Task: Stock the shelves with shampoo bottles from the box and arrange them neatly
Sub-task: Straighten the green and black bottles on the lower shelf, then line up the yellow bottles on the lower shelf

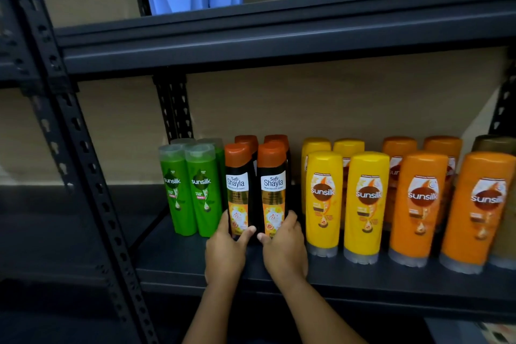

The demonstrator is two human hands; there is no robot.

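A: Dark metal shelf (363, 279), beige wall behind. Your left hand (224, 255) grips the base of the left black bottle with the rust-orange cap (237, 190); your right hand (284, 253) grips its twin (273, 190). Both bottles stand upright near the shelf's front edge, between the green bottles (190, 190) and the yellow bottles (346, 198).

B: Step in hand?

A: Squaring the front pair, by my reading. Next you'd likely slide them back against the two rust-capped bottles behind, labels forward, keeping them off the green bottle just beside your left hand.

B: Anything you can't see?

A: The box is out of view. The back-row bottles show caps only. The orange bottles (418, 204) run off the shelf's right end, and the far one blurs.
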